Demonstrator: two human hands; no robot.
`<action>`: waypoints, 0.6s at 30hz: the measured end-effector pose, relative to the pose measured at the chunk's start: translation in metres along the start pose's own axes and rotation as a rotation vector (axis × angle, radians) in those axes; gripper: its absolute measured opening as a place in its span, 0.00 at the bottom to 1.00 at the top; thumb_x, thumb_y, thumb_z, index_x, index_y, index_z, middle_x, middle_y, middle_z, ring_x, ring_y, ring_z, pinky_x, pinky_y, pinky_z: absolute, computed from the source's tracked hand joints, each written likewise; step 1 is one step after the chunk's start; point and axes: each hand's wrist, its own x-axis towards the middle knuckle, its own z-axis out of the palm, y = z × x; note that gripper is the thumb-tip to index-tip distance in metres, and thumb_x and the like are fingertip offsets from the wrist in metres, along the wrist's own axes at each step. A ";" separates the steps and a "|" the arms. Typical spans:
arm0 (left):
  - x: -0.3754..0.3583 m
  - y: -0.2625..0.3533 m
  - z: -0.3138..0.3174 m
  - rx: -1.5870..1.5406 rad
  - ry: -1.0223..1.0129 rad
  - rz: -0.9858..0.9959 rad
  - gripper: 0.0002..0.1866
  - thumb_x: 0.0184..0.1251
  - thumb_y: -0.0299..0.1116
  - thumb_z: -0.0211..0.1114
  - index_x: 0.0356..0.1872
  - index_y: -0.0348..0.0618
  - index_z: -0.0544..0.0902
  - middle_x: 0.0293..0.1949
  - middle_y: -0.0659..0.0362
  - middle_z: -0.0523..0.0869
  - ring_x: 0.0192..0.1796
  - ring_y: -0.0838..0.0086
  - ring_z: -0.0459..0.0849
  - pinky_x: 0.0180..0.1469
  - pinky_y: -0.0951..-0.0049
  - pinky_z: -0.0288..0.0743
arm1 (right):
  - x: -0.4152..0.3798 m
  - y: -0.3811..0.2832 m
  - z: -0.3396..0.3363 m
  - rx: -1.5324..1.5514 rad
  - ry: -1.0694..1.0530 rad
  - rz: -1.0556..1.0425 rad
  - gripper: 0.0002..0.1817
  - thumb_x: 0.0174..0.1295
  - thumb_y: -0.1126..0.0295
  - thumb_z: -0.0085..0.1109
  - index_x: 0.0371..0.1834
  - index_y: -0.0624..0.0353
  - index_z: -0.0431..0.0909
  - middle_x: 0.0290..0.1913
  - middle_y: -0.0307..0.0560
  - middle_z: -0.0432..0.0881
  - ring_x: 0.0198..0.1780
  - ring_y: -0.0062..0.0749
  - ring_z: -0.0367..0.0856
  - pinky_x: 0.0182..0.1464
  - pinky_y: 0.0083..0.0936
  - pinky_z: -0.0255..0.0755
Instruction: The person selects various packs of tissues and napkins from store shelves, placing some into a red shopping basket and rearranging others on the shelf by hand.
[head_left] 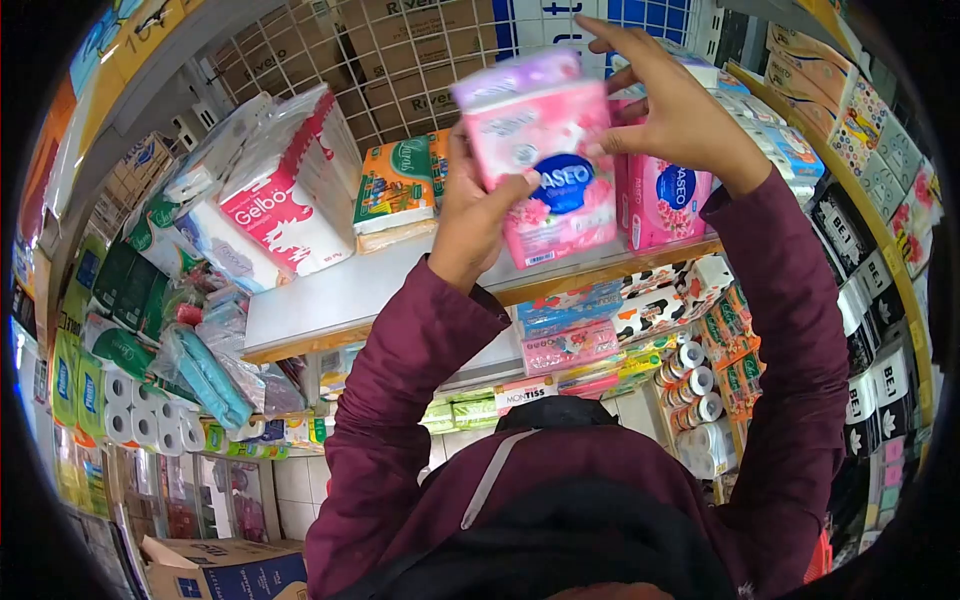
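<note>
Up over the shelf board (pixel 320 305), a pink Paseo tissue pack (pixel 560 210) is gripped at its left side by my left hand (pixel 475 210), thumb lying across the front. Behind its top edge shows a purple pack (pixel 515 75), blurred. My right hand (pixel 670 115) is raised at the pack's upper right, fingers spread, with the thumb tip overlapping its edge. Just right of the held pack, another pink Paseo pack (pixel 675 200) stands upright on the shelf. To the left of my left hand lies a green and orange tissue pack (pixel 395 180).
A large Gelbo tissue pack (pixel 270 215) stands on the shelf's left side. Behind the shelf is a wire grid (pixel 390 55) with cardboard boxes beyond it. Lower shelves hold tissue packs (pixel 570 345) and rolls (pixel 690 385). An opened carton (pixel 225 575) sits at the lower left.
</note>
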 end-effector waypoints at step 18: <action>0.080 -0.065 -0.041 -0.118 0.296 -0.490 0.15 0.57 0.23 0.50 0.46 0.28 0.67 0.37 0.45 0.75 0.34 0.58 0.82 0.30 0.52 0.79 | -0.008 -0.004 0.032 0.931 0.434 0.480 0.42 0.48 0.67 0.67 0.62 0.72 0.52 0.49 0.56 0.73 0.45 0.32 0.78 0.45 0.25 0.73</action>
